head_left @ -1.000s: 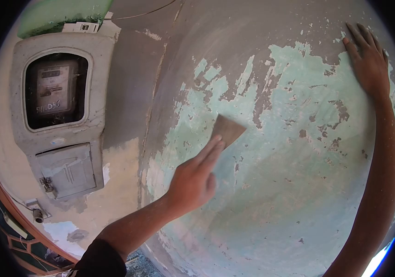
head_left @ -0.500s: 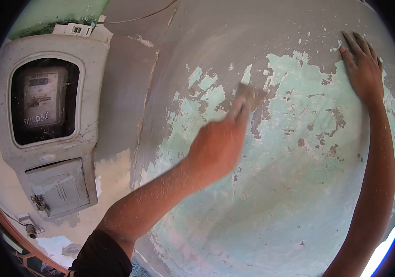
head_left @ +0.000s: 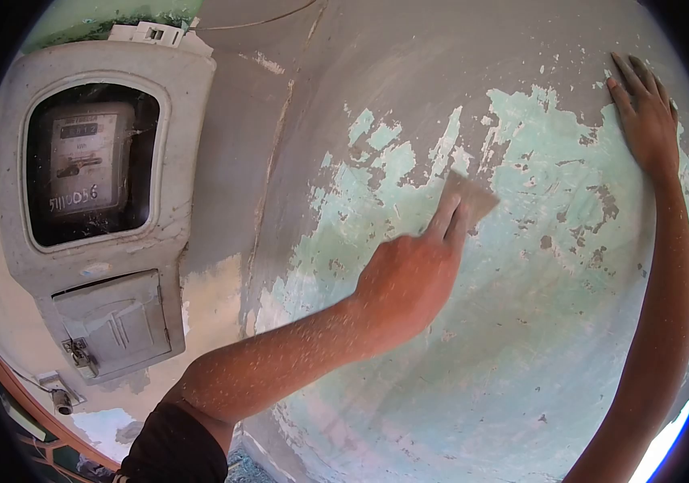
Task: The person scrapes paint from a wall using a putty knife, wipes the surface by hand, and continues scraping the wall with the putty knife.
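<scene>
My left hand [head_left: 409, 283] is closed around a paint scraper, with fingers stretched along its flat blade [head_left: 477, 200]. The blade lies against the wall over flaking pale green paint [head_left: 546, 181]; the handle is hidden in my grip. Ragged paint edges border the grey surface [head_left: 393, 68] higher up. At the upper right, my right hand [head_left: 648, 121] rests flat on the wall with fingers spread, holding nothing. Pale dust specks cover my left forearm.
A grey meter box [head_left: 183, 153] with a dark window stands out from the wall at left, above a small latched door [head_left: 115, 326]. A pipe stub [head_left: 62, 401] sticks out at lower left. A crack [head_left: 272, 153] runs down the wall.
My left hand has moved the scraper downward on the wall, and grey now shows where the blade was. My right hand stays on the same spot; the view has shifted slightly.
</scene>
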A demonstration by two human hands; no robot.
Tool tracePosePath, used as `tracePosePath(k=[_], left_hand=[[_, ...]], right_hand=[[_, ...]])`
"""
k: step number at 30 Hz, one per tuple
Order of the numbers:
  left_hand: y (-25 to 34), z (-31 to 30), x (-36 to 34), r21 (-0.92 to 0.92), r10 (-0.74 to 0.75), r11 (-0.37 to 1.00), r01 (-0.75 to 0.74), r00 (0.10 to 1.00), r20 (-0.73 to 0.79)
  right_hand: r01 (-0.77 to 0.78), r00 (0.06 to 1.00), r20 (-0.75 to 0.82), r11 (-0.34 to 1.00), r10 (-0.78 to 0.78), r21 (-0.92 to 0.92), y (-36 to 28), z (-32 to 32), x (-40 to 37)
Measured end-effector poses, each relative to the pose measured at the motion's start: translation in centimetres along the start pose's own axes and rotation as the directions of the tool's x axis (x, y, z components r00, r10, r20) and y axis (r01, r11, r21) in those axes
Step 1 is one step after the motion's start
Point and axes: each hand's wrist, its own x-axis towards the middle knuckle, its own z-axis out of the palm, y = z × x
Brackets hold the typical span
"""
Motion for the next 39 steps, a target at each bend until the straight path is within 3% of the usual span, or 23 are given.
tracePosePath(k=[4,7,10,13,17,23,26,30,33,36,39], left_hand=[[-1.1,-0.2,5.7,0.028,0.079,0.997,-0.075,0.969,-0.233],[0.8,-1.7,4.5,-0.009,0.015,1.000,-0.016,0.994,-0.104],[0.9,0.4,1.8,0.182,0.078,0.982,-0.057,0.991,-0.111],[0.5,-1.6,5.2,-0.025,0.007,1.000,-0.009,0.994,-0.112],[-0.1,-2.9,8.9,0.031,0.030,0.999,-0.028,0.997,-0.070],[1.4,0.9,-2.8,-0.006,0.004,1.000,-0.003,0.993,0.117],[1.8,0.8,-1.8,0.067,0.003,0.998,-0.004,1.000,0.010],[0.6,-0.7,4.6,0.033,0.052,0.998,-0.048,0.988,-0.147],[1.7,-0.2,1.8,-0.027,-0.045,0.999,0.044,0.998,-0.037],[2.7,3.4,-6.1,-0.042,-0.069,0.996,0.074,0.990,0.120],[1.7,5.8,-7.7,-0.028,-0.078,0.996,0.083,0.989,0.124]], right_hand=[[-0.015,1.000,0.014,1.000,0.015,-0.007,-0.3,-0.7,0.2],[-0.025,0.998,0.057,0.999,0.024,0.019,-0.7,-1.8,0.0],[-0.012,0.999,0.034,0.999,0.010,0.047,-0.3,-1.3,0.0],[-0.011,0.999,0.040,1.000,0.010,0.024,-0.3,-1.0,0.1],[-0.022,0.998,0.058,0.999,0.021,0.023,-0.4,-1.4,0.0],[-0.022,0.999,0.048,0.999,0.021,0.026,-0.4,-1.3,-0.2],[-0.024,0.999,0.031,1.000,0.023,0.019,-0.4,-1.1,0.0],[-0.010,0.999,0.051,1.000,0.009,0.025,-0.3,-1.6,0.2],[-0.016,0.998,0.059,0.999,0.015,0.030,0.1,-1.3,-0.1],[-0.017,0.999,0.035,0.999,0.015,0.035,0.0,-0.9,-0.1],[-0.017,0.999,0.036,0.999,0.015,0.046,0.0,-0.9,-0.3]])
